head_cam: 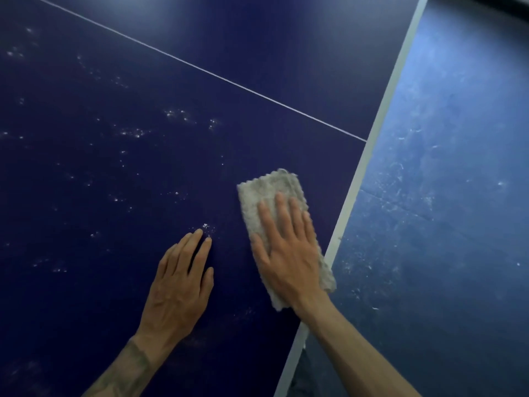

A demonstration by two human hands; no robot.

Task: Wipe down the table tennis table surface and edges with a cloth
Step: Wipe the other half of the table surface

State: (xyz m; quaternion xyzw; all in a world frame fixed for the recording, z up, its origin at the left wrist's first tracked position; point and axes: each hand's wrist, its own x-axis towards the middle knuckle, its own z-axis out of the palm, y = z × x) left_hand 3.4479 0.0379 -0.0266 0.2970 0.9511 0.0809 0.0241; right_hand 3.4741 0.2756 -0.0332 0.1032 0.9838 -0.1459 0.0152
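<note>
The dark blue table tennis table (148,173) fills most of the head view, with a thin white centre line (200,68) and a white edge band (369,167) on the right. A grey folded cloth (266,193) lies flat near that edge. My right hand (286,250) presses flat on the cloth, fingers spread and pointing away from me. My left hand (183,282) rests flat on the bare table just left of the cloth, holding nothing. White dusty specks (205,225) sit at its fingertips, and more are scattered across the left part of the table.
Beyond the table's right edge lies a lighter blue floor (446,181) with scuff marks. Part of my clothing shows below the edge at the bottom (303,376).
</note>
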